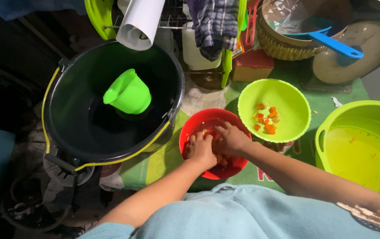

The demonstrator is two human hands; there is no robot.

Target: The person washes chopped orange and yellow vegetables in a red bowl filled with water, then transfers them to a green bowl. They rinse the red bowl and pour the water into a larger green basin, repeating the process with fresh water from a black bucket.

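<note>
Both of my hands are inside a red bowl [194,128] at the centre, which holds water and small pale and orange food pieces. My left hand [201,150] rests on the left side of the bowl, fingers curled down into the contents. My right hand [230,139] lies beside it, fingers bent over the same pieces; the two hands touch. What each hand grips is hidden under the fingers. Just to the right stands a lime green bowl [287,95] with several orange and pale chunks [267,118] in it.
A large black bucket [66,102] with water and a floating green cup [128,94] stands at left. A big green basin [366,146] of cloudy water sits at right. Behind are a woven basket [282,48], a blue ladle [331,43], a round lid [358,53] and a hanging cloth [212,24].
</note>
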